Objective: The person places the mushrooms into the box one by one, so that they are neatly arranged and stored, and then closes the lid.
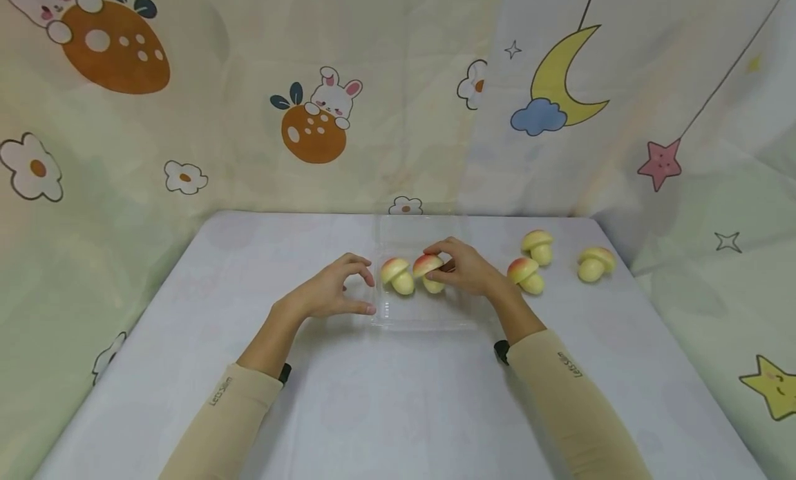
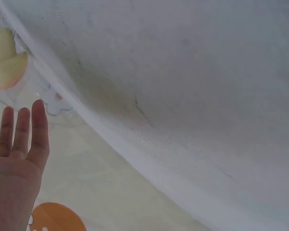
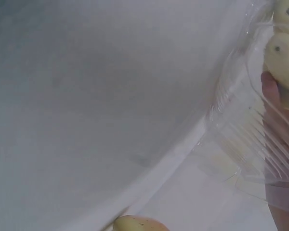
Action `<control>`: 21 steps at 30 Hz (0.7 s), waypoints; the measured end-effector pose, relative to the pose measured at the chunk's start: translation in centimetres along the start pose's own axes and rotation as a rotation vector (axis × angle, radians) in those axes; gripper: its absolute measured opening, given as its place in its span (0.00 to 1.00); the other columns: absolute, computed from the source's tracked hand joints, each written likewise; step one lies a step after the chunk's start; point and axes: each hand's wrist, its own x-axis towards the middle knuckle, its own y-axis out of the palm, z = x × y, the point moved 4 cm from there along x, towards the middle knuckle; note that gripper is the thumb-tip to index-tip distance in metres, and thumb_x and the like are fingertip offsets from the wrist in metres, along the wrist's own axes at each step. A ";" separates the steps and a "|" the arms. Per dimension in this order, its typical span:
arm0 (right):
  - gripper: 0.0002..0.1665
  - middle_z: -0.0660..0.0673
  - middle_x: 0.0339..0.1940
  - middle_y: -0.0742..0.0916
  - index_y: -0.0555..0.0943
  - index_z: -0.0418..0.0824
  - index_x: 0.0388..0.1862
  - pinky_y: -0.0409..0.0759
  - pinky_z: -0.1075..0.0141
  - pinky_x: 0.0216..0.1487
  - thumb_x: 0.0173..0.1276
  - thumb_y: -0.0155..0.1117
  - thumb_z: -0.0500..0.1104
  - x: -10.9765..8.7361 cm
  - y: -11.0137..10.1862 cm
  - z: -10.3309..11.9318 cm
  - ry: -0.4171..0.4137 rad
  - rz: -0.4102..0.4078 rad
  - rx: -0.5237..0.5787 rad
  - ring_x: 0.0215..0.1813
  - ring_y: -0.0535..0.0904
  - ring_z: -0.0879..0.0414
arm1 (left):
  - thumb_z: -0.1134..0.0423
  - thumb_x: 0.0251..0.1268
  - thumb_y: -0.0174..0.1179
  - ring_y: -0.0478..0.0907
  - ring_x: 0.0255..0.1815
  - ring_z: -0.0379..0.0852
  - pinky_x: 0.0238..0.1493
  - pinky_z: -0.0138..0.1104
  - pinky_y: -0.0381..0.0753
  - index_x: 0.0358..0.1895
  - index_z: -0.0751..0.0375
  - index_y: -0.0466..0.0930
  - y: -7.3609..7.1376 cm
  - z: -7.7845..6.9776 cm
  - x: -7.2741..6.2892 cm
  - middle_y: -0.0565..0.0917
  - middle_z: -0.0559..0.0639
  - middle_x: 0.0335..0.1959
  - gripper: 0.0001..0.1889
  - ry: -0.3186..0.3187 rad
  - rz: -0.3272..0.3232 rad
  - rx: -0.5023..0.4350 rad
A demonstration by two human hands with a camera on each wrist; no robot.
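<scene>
My right hand [image 1: 468, 269] pinches a toy mushroom [image 1: 426, 264] with a yellow stem and a red-tinged cap, over a clear plastic box [image 1: 429, 315]. Just left of it, a second mushroom [image 1: 398, 276] lies tilted in the box. At the box's left edge is my left hand [image 1: 329, 286], thumb and fingers spread apart with nothing between them. The left wrist view shows that hand's [image 2: 17, 178] fingers extended. Through the clear plastic in the right wrist view, the right thumb [image 3: 272, 96] lies against a pale mushroom [image 3: 282, 60].
On the white table [image 1: 398, 397], right of the box, lie three more mushrooms: one at the back [image 1: 537, 246], one near my right forearm [image 1: 526, 275], one farther right [image 1: 595, 264]. Behind the table hangs a cartoon-printed cloth [image 1: 398, 135].
</scene>
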 end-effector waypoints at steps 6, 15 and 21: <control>0.31 0.38 0.60 0.78 0.76 0.35 0.69 0.87 0.58 0.53 0.70 0.73 0.43 -0.2 0.4 -0.1 0.020 0.002 -0.032 0.49 0.88 0.45 | 0.44 0.55 0.78 0.67 0.73 0.54 0.59 0.51 0.81 0.52 0.54 0.81 0.3 -0.1 0.0 0.67 0.55 0.74 0.27 -0.001 0.018 0.002; 0.32 0.39 0.62 0.78 0.75 0.36 0.69 0.87 0.58 0.52 0.70 0.73 0.45 0.0 0.7 -0.1 0.034 0.015 -0.057 0.50 0.88 0.43 | 0.44 0.55 0.78 0.67 0.74 0.52 0.60 0.50 0.80 0.52 0.52 0.81 0.1 -0.1 -0.1 0.67 0.53 0.75 0.26 -0.021 0.014 0.007; 0.33 0.37 0.64 0.77 0.74 0.36 0.70 0.87 0.56 0.53 0.71 0.72 0.45 0.1 0.6 0.5 0.054 0.033 -0.076 0.51 0.87 0.42 | 0.44 0.55 0.77 0.66 0.74 0.53 0.60 0.50 0.79 0.53 0.53 0.81 -0.1 -0.1 -0.1 0.66 0.53 0.75 0.27 -0.030 0.017 0.008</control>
